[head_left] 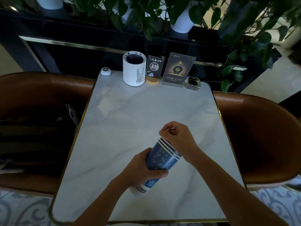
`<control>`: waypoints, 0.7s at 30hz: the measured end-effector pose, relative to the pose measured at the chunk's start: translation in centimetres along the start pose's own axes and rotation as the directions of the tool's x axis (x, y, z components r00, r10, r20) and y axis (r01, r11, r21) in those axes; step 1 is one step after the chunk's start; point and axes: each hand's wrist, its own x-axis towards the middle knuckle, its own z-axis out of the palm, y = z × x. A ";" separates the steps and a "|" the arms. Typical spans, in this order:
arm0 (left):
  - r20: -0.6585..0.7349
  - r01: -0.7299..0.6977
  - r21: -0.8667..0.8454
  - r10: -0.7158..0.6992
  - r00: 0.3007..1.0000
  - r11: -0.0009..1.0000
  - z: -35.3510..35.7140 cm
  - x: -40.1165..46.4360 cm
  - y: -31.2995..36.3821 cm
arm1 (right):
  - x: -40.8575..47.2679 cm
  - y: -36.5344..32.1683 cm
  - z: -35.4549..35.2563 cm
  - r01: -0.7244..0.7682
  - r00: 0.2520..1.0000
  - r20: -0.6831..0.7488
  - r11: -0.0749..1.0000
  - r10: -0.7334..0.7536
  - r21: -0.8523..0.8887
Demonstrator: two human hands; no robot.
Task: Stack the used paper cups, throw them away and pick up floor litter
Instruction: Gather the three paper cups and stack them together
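A stack of blue patterned paper cups [160, 159] with white rims is held tilted above the white marble table [130, 115], rims pointing up and to the right. My left hand [141, 168] is wrapped around the lower part of the stack. My right hand [176, 137] rests against the rims at the open end, fingers curled; the inside of the top cup is hidden behind it.
At the table's far edge stand a white cylindrical holder [134, 70], an A10 table sign [154, 69], an acrylic menu stand [178, 69], a glass ashtray [193, 83] and a call button [105, 71]. Brown leather seats [260, 136] flank both sides. Patterned floor [24, 209] lies below.
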 end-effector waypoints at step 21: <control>0.176 0.022 0.039 -0.029 0.984 0.999 3.2 1.3 -0.6 | -3.1 5.5 -3.3 -0.134 0.986 0.099 0.991 0.136 -0.024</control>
